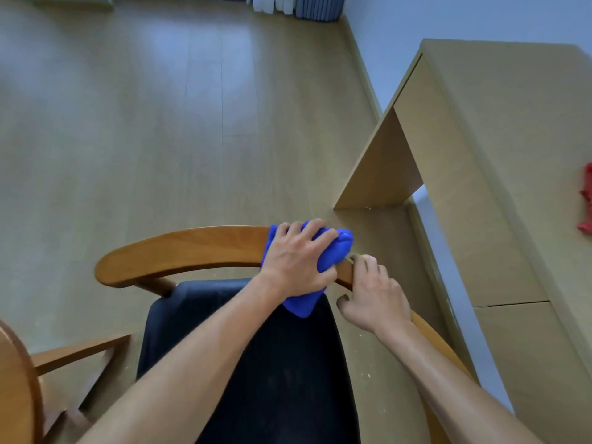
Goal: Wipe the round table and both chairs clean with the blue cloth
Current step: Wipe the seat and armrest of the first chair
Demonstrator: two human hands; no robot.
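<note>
Blue cloth (333,254), bunched and crumpled, pressed onto the curved wooden top rail of the chair (192,248), one corner drooping toward the black seat. The chair faces the camera, rail arcing left to right. Down at the left edge, just a slice of the round wooden surface (16,379) shows.

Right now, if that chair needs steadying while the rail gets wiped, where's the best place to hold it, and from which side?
Grip the curved wooden back rail on its bare stretch beside the blue cloth, coming from above. The rail is a narrow, flat band that fingers can wrap over, as the right hand does now. The left hand presses the cloth on the rail. The black seat probably offers no such edge.
</note>
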